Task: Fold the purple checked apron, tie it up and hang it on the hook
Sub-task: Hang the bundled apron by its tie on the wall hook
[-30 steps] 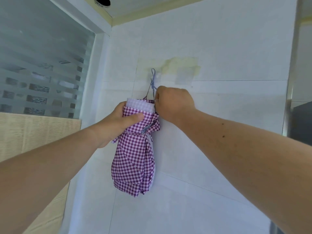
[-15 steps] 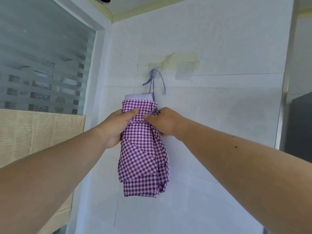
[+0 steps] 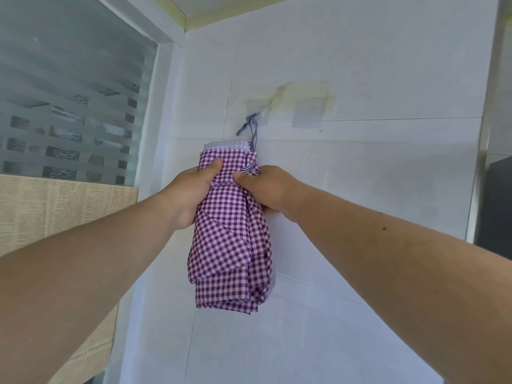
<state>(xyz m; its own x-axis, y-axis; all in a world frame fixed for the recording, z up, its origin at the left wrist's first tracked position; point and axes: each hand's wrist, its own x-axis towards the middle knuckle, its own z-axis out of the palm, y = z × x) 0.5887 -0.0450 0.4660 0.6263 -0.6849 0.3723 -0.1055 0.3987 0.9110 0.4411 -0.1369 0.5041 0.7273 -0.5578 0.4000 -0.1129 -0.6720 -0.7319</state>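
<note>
The purple checked apron (image 3: 231, 245) hangs as a folded bundle against the white tiled wall. Its blue-grey string (image 3: 252, 131) runs up to a clear stick-on hook (image 3: 259, 113). My left hand (image 3: 191, 189) grips the bundle's upper left side, thumb across the front. My right hand (image 3: 266, 188) grips the upper right side, thumb pressed on the cloth near a striped strap. Both hands sit just below the bundle's top edge, which shows a pale lilac lining.
The white tiled wall (image 3: 360, 189) fills the middle. A frosted window (image 3: 72, 106) with paper (image 3: 55, 214) taped below it is on the left. A dark appliance (image 3: 496, 203) stands at the right edge. Tape residue (image 3: 307, 95) marks the wall beside the hook.
My right hand came down from the string near the hook and now grips the bundle's upper right. The bundle hangs straighter, facing me. My left hand kept its grip.
</note>
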